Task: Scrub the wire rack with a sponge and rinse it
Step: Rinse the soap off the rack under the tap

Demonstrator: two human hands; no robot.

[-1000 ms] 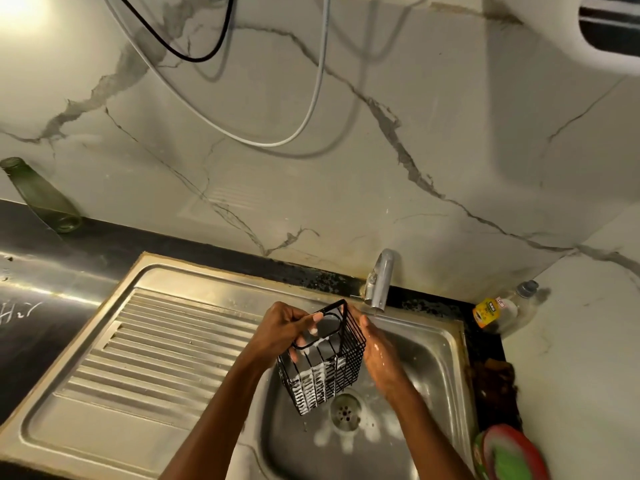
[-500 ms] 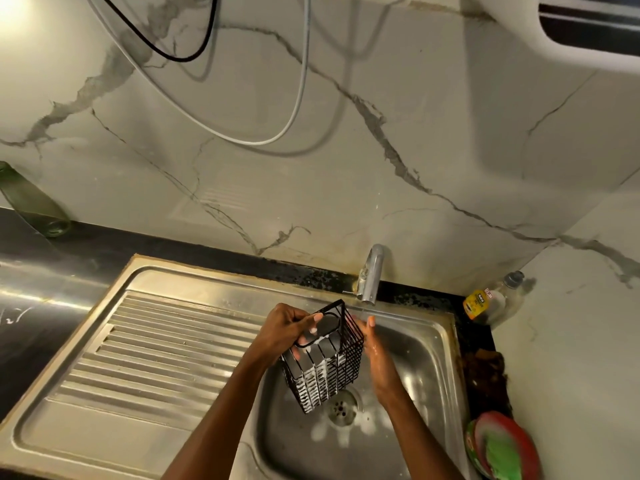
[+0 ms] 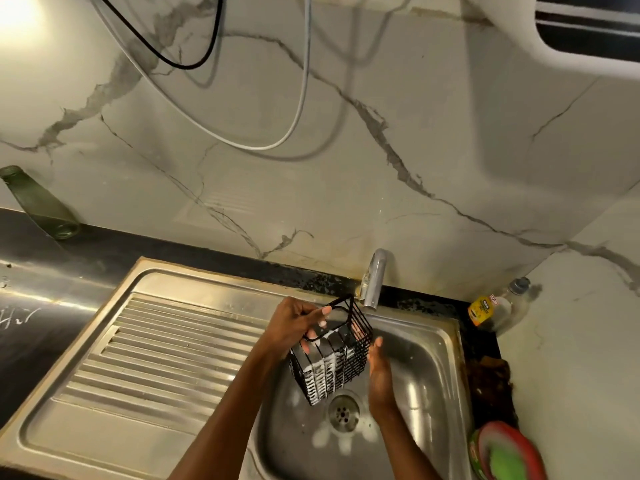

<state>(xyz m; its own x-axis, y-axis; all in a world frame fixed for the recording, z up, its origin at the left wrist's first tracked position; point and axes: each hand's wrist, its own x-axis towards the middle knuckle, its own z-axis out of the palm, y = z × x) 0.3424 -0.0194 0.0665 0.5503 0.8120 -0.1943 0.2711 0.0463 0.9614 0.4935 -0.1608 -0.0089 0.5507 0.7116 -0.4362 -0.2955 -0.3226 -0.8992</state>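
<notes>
A black wire rack [image 3: 333, 355], shaped like a small basket and streaked with white foam, hangs tilted over the steel sink basin [image 3: 420, 368], just under the tap [image 3: 374, 279]. My left hand [image 3: 292, 327] grips its top rim, fingers curled over the wire. My right hand [image 3: 379, 372] lies flat against the rack's right side with straight, wet fingers. A green sponge [image 3: 504, 460] sits in a red dish at the lower right.
The ribbed steel drainboard [image 3: 149, 358] lies to the left. A soap bottle [image 3: 493, 306] stands in the back right corner, and a green glass bottle [image 3: 38, 202] leans on the wall at far left. Foam patches ring the drain [image 3: 343, 412]. Cables hang above.
My right hand has slid down the rack's right side and away from the tap. The rack has tilted a little more, still gripped by my left hand.
</notes>
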